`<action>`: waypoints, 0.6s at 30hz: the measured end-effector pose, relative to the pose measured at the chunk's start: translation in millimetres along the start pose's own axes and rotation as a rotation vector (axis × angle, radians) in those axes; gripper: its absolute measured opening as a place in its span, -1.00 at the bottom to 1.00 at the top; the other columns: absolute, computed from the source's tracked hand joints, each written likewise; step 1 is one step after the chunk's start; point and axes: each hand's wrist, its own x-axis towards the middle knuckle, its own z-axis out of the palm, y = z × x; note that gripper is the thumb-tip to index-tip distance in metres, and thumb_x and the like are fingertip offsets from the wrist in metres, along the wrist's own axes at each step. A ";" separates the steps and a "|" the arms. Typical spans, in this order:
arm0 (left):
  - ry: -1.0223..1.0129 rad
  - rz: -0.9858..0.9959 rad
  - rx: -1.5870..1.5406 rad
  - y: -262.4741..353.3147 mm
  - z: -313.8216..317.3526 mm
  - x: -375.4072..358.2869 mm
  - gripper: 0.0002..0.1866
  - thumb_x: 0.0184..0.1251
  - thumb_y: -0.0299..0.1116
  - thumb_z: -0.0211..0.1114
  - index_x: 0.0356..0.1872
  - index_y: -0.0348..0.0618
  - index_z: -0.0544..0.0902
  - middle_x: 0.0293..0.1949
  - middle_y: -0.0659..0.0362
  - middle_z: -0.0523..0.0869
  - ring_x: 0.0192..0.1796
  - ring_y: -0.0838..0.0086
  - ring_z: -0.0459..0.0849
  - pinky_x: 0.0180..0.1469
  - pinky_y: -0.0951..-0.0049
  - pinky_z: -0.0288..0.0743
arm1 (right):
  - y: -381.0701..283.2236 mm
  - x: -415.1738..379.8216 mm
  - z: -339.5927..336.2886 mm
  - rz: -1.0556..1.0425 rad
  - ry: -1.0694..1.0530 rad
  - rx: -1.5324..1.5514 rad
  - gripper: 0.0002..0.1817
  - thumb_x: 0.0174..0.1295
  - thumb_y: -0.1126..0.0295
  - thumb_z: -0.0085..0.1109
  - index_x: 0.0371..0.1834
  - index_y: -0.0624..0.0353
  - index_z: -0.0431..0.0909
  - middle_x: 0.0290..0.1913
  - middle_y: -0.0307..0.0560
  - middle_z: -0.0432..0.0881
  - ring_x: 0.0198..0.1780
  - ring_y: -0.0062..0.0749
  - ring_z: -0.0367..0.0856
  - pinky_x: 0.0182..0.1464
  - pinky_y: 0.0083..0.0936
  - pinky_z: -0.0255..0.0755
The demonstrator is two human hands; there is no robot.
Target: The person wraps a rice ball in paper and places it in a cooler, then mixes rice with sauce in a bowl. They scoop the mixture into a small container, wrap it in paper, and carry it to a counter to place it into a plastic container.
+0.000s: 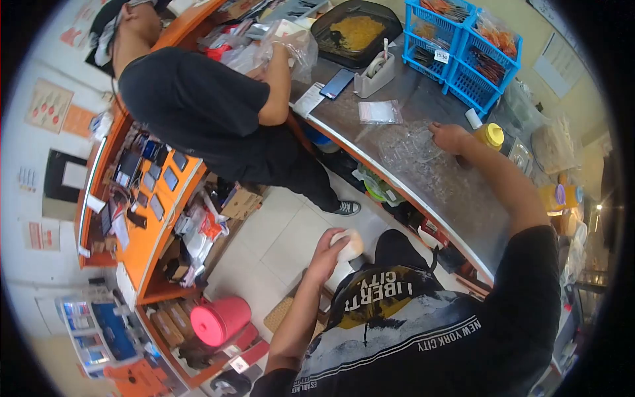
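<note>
My left hand (pixel 325 258) is closed around a pale, rounded thing that looks like a bun (pixel 350 245), held low in front of my body, away from the counter. Over the metal counter (pixel 456 208), my right hand (pixel 448 138) has its fingers closed at the edge of a crumpled clear plastic bag (pixel 413 152). A small stack of white sheets in clear wrap (pixel 380 112) lies just beyond that bag. Close by are a white tape dispenser (pixel 375 78) and a blue-screened phone (pixel 337 84).
A co-worker (pixel 198 92) stands at the left, hands in a plastic bag (pixel 297 49). Blue baskets (pixel 473 59) of packets and a dark tray (pixel 324 33) of yellow food stand at the back. Yellow-lidded jar (pixel 491 135) is at right; pink bin (pixel 228 319) is on the left.
</note>
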 end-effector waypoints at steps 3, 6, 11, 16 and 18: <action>-0.180 0.129 0.298 55.4 25.6 56.0 -0.59 0.38 -0.27 0.43 0.13 -0.24 0.56 -0.04 0.14 0.66 0.03 0.50 0.63 0.09 0.48 0.54 | 14.3 25.8 11.5 -0.030 0.124 0.018 -0.74 0.14 0.47 0.19 -0.15 0.38 0.71 0.32 0.15 0.48 0.39 -0.03 0.48 0.25 -0.38 0.58; -0.260 0.299 0.432 81.9 56.4 116.1 -0.58 0.37 -0.29 0.45 0.14 -0.25 0.56 0.00 0.15 0.66 0.05 0.51 0.61 0.13 0.46 0.53 | 37.8 46.3 0.3 -0.173 0.181 -0.177 -0.74 0.13 0.42 0.20 -0.19 0.36 0.71 0.26 0.11 0.52 0.41 -0.04 0.45 0.24 -0.32 0.58; -0.320 0.326 0.366 121.7 108.5 185.4 -0.57 0.35 -0.29 0.48 0.13 -0.23 0.56 -0.01 0.13 0.66 0.06 0.49 0.61 0.11 0.44 0.55 | 67.3 68.9 -36.7 -0.297 0.234 0.039 -0.74 0.11 0.34 0.20 -0.25 0.30 0.71 0.20 0.11 0.56 0.42 -0.06 0.44 0.22 -0.19 0.58; -0.247 0.439 0.849 116.6 126.9 263.1 -0.50 0.23 -0.20 0.52 0.11 -0.22 0.58 -0.01 -0.03 0.69 0.08 0.17 0.65 0.19 0.24 0.50 | 90.6 82.0 -64.2 -0.342 0.194 0.272 -0.73 0.06 0.28 0.22 -0.31 0.27 0.71 0.10 0.11 0.60 0.32 0.01 0.53 0.13 -0.18 0.64; -0.372 0.435 0.828 95.7 126.9 294.1 -0.47 0.17 -0.15 0.53 0.08 -0.21 0.60 0.01 -0.11 0.67 0.09 -0.01 0.62 0.21 0.14 0.46 | 98.5 95.0 -54.6 -0.355 0.228 0.299 -0.73 0.07 0.27 0.22 -0.33 0.27 0.70 0.08 0.09 0.61 0.29 0.00 0.56 0.11 -0.18 0.65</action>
